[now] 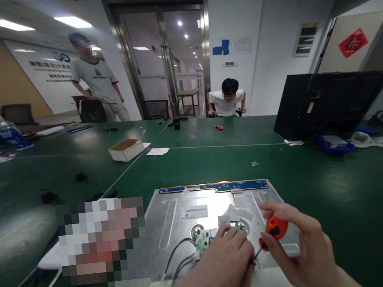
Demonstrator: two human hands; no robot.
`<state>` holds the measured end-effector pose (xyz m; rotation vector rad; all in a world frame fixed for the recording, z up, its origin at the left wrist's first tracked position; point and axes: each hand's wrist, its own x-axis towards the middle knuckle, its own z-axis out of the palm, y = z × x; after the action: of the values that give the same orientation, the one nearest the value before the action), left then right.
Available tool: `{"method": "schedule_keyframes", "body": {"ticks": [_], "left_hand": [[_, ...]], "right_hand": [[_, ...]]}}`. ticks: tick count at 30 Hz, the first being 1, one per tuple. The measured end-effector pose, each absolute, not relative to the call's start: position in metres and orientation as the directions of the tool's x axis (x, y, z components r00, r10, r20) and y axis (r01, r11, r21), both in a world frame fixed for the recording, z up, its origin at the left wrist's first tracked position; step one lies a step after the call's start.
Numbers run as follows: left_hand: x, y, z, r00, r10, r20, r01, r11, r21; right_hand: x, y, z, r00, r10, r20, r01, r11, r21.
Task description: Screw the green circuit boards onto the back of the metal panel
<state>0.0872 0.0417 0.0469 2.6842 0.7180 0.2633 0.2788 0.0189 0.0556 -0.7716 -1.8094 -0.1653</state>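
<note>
In the head view a flat metal display panel (172, 218) lies back side up in front of me, with a blue circuit strip (213, 187) along its far edge. My left hand (227, 254) rests over a green circuit board (203, 239) on the panel. Its fingers are curled, and the thumb and whatever they press or grip are hidden. With thumb and fingers, my right hand (305, 245) grips the orange and black handle of a screwdriver (278, 226). The shaft slants down left to beside my left hand; its tip cannot be made out. Dark cables (175, 250) run from the board.
A pixelated patch covers an item on the left. Across the green table (207, 160) stand an open white box (126, 150), another screwdriver (217, 127) and a large black monitor (324, 106). One person (97, 78) stands at far left; another (226, 101) leans at the far edge.
</note>
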Motion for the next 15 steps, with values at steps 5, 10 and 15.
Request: {"method": "schedule_keyframes", "body": {"ticks": [5,10,15], "left_hand": [[0.087,0.041,0.044,0.853,0.509,0.115,0.443,-0.822,0.357],[0.087,0.042,0.045,0.855,0.503,0.124,0.439,-0.831,0.342],[0.088,0.042,0.047,0.854,0.512,0.095,0.453,-0.819,0.352]], "right_hand": [[0.279,0.016,0.066,-0.244,0.368,0.897,0.676,0.728,-0.115],[0.279,0.014,0.07,-0.299,0.385,0.873,0.652,0.751,-0.108],[0.28,0.017,0.059,-0.177,0.404,0.897,0.529,0.808,-0.26]]}}
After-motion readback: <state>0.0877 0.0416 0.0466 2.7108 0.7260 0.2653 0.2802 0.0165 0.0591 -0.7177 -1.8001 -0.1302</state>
